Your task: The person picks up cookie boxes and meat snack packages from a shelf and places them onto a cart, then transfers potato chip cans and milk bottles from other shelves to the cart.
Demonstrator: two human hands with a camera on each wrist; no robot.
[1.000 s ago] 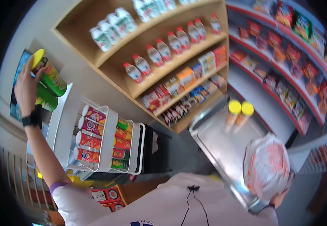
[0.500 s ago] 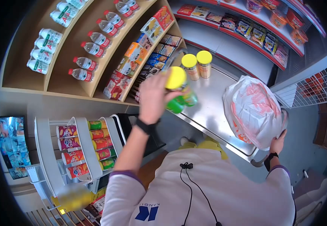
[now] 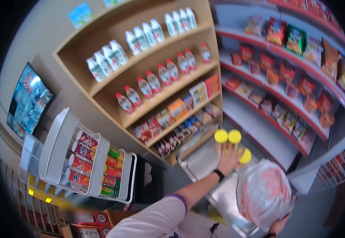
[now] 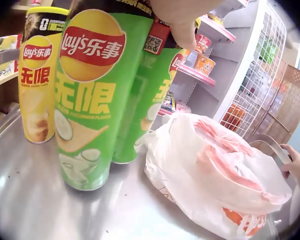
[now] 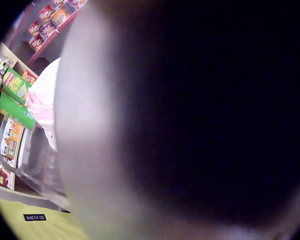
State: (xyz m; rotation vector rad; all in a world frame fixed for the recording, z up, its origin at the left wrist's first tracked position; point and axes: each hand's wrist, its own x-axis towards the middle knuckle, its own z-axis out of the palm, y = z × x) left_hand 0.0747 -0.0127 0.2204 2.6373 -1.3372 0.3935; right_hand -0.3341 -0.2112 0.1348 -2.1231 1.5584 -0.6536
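My left hand (image 3: 229, 158) grips the tops of two green cucumber-flavor chip cans, the front can (image 4: 90, 115) and the rear can (image 4: 140, 105), low over the metal cart tray (image 4: 135, 212). One yellow lid (image 3: 244, 155) shows beside its fingers in the head view; the other is hidden. Close by stands a yellow chip can (image 4: 37, 95), one of a pair with yellow lids. A white plastic bag (image 3: 264, 190) sits to the right on the cart. Beyond the bag, my right hand (image 4: 296, 164) holds the curved cart handle (image 4: 270, 142).
A white rack (image 3: 83, 158) of chip cans stands at the left. Wooden shelves (image 3: 150, 115) with bottles and boxes rise behind the cart, with red-edged snack shelves (image 3: 283, 59) to the right. A wire mesh panel (image 3: 333, 174) stands at the far right.
My left hand has brought the two green cans from the white rack's top, rightward to the cart, beside the yellow cans. My right hand stays by the bag and handle.
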